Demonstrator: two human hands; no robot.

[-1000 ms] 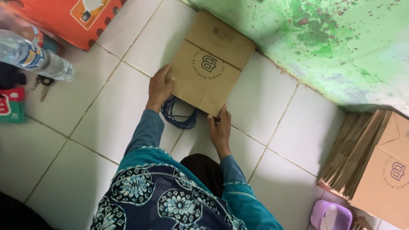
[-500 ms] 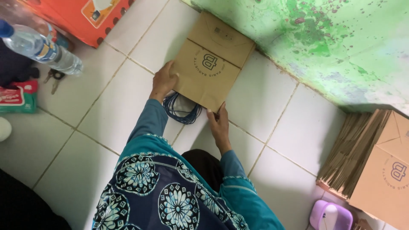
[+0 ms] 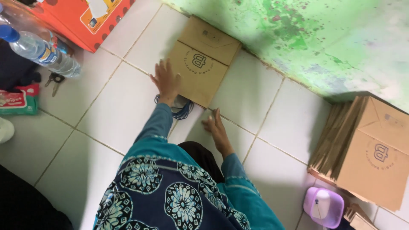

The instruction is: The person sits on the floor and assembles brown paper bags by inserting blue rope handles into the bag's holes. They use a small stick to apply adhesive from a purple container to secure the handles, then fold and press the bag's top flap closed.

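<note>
A flat brown paper bag (image 3: 203,59) with a round printed mark lies on the white tiled floor (image 3: 119,106) against the green wall. My left hand (image 3: 166,81) rests spread on the bag's left edge. Under it lies a bundle of dark blue cord (image 3: 181,108), partly tucked beneath the bag. My right hand (image 3: 216,127) lies flat on the tile just below the bag's near corner, fingers apart, holding nothing. Teal sleeves and a patterned blue garment fill the lower middle.
A stack of the same brown bags (image 3: 366,149) leans at the right. A lilac container (image 3: 324,206) sits below it. At the left are a plastic water bottle (image 3: 40,49), an orange box (image 3: 85,17), scissors (image 3: 53,81) and a red-green packet (image 3: 17,102).
My right hand has come off the bag's near edge and now lies on the tile. My left hand has opened and spread on the bag's left edge. The view shifted slightly.
</note>
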